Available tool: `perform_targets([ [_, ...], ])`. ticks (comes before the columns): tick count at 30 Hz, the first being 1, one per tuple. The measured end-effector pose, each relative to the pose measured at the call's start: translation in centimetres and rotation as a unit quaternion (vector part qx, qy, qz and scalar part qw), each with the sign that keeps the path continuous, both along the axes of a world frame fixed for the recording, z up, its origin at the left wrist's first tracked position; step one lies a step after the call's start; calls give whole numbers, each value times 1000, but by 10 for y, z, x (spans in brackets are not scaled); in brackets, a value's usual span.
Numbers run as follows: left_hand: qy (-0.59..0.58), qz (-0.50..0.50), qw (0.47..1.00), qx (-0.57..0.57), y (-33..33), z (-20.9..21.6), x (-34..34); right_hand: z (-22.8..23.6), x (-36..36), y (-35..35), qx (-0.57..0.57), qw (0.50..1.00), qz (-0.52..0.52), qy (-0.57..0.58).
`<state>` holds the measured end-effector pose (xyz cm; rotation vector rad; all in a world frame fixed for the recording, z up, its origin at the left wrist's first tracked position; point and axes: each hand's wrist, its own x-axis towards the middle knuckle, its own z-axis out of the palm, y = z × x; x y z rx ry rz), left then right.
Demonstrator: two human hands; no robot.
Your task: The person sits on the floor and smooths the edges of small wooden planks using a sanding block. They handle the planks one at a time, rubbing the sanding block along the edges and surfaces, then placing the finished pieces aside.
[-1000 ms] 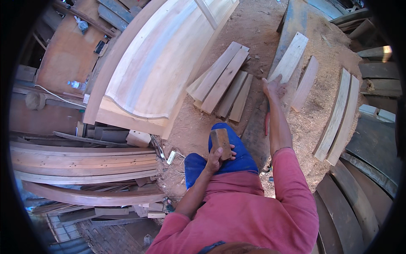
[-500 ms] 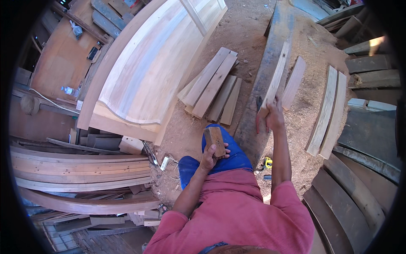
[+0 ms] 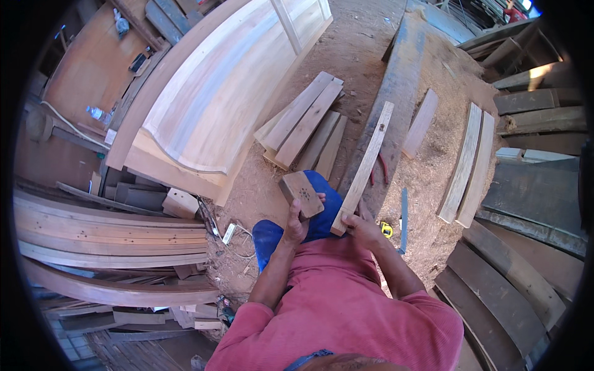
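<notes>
My left hand (image 3: 297,226) is closed around a short wooden block (image 3: 299,189), held above my blue-trousered lap. Several dark spots mark the block's upturned face. My right hand (image 3: 364,229) grips the near end of a long pale wooden slat (image 3: 366,162) in front of my waist. The slat points away from me over a dark worn plank (image 3: 396,80), and a dark knot shows near its far end. Just right of the slat lie red-handled pliers (image 3: 384,168), partly hidden by it.
Loose boards (image 3: 309,120) lie stacked ahead. A large curved wooden panel (image 3: 210,105) stands at left. Two slats (image 3: 461,162) and a short board (image 3: 421,122) rest on sawdust at right, near a yellow tape measure (image 3: 386,229) and a thin blue strip (image 3: 404,216).
My right hand has drawn the slat back toward my waist, away from the short board. My left hand has tilted the block, bringing its spotted face into view.
</notes>
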<state>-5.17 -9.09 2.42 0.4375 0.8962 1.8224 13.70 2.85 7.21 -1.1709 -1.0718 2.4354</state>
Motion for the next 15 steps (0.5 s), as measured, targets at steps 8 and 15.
perform_targets([
  [8,13,-98,994,54,23,34,31,10,4,37,323,858,343,-202],
  [15,-35,-175,983,31,6,-21,39,62,15,33,479,827,176,-234],
])
